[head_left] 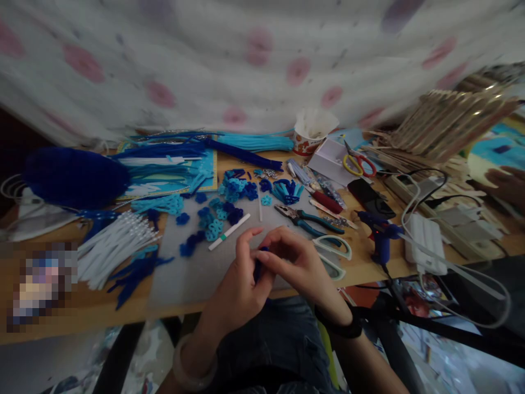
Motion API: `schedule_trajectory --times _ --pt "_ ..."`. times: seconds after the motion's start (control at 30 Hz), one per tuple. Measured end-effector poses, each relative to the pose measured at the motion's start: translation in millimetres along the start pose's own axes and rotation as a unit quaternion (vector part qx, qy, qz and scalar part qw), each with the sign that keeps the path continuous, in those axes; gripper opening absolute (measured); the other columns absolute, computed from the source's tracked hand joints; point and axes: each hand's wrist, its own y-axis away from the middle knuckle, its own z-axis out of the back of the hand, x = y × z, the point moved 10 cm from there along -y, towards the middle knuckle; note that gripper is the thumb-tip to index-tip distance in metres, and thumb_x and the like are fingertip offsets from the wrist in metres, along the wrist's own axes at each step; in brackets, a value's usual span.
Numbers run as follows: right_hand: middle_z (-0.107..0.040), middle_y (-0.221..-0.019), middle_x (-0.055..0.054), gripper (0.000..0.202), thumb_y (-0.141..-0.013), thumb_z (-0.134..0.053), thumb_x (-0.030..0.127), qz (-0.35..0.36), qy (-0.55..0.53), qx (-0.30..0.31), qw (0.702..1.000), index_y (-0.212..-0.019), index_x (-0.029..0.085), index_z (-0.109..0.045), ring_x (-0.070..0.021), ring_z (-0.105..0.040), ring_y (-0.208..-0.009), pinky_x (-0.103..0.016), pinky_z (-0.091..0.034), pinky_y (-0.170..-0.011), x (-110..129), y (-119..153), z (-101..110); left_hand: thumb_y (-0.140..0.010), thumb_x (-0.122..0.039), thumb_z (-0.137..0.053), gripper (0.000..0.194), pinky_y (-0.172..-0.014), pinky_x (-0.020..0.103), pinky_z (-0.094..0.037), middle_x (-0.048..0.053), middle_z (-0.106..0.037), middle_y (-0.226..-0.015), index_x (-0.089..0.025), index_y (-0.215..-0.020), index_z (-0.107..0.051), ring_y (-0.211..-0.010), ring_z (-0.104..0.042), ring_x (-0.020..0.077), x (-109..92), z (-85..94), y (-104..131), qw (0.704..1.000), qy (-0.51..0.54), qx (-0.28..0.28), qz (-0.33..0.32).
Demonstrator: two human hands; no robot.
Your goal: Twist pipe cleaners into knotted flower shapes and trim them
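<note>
Above the front edge of the grey mat (172,290), both hands meet with their fingers closed. A small dark blue fuzzy piece (258,268), apparently pipe cleaner, is pinched in my left hand (241,279). The fingertips of my right hand (295,260) press on the same piece from the other side; most of it is hidden by fingers. Just beyond lie a white stick with a green band (229,232) and several looped blue pipe-cleaner flowers (213,227). Pliers with teal handles (311,219) and pale-handled scissors (334,254) lie near my right hand.
On the left are white pipe-cleaner stems (118,246) and a dark blue bundle (77,178). To the right stand a blue glue gun (381,235), a phone (369,197) and a white adapter with cables (424,243). A paper cup (307,143) stands behind. Another person's hand (506,183) shows far right.
</note>
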Motion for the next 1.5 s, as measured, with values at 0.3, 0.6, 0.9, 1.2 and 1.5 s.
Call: schedule_trajectory --times 0.3,0.6,0.9,1.2,1.5 --pt "-0.067 -0.078 -0.002 0.025 -0.079 -0.078 0.035 -0.046 -0.081 -0.104 0.990 -0.062 0.020 -0.066 -0.0138 -0.060 -0.069 -0.027 -0.049 -0.065 -16.9 0.5 30.5 -0.088 -0.010 -0.064 0.041 -0.094 0.039 -0.058 0.011 -0.067 -0.112 -0.019 -0.125 -0.050 -0.108 -0.068 0.0239 -42.7 9.9 8.7 0.917 -0.271 -0.172 -0.236" --pt "-0.066 -0.079 0.000 0.022 -0.082 -0.078 0.030 -0.018 -0.122 -0.127 0.984 -0.064 0.021 -0.069 -0.0136 -0.060 -0.071 -0.027 -0.048 -0.069 -14.4 -0.5 34.9 -0.093 -0.006 -0.049 0.031 -0.088 0.028 -0.059 0.008 -0.079 -0.106 -0.019 -0.115 -0.066 -0.098 -0.076 0.0190 -46.8 9.2 7.4 0.950 -0.225 -0.092 -0.194" --pt "-0.069 -0.086 -0.003 0.017 -0.087 -0.077 0.037 0.106 -0.082 -0.054 0.990 -0.078 0.024 -0.074 -0.0173 -0.064 -0.081 -0.030 -0.052 -0.073 11.8 -2.5 34.3 -0.094 -0.014 -0.046 0.018 -0.029 0.014 -0.014 -0.015 -0.024 -0.034 -0.018 -0.095 -0.064 -0.031 -0.001 0.0059 31.2 -31.3 -3.3 0.823 0.491 0.068 0.277" --pt "-0.064 -0.072 0.001 0.032 -0.090 -0.069 0.051 0.009 -0.122 -0.028 0.992 -0.081 0.023 -0.058 -0.0137 -0.057 -0.062 -0.026 -0.045 -0.056 -5.3 -7.7 25.0 -0.070 -0.019 -0.082 0.029 -0.050 0.018 -0.044 -0.002 -0.071 -0.065 -0.021 -0.095 -0.068 -0.051 -0.058 0.0085 24.8 -43.9 3.3 0.887 0.322 0.216 0.252" --pt "-0.053 -0.061 0.004 0.028 -0.091 -0.067 0.042 0.033 0.021 -0.102 0.994 -0.075 0.021 -0.057 -0.0111 -0.045 -0.053 -0.024 -0.035 -0.051 -6.2 -14.0 20.2 -0.095 -0.040 -0.058 0.027 -0.102 0.046 -0.048 0.010 -0.074 -0.115 -0.021 -0.111 -0.068 -0.113 -0.066 0.0260 4.0 31.1 -21.9 0.998 0.000 -0.054 0.030"
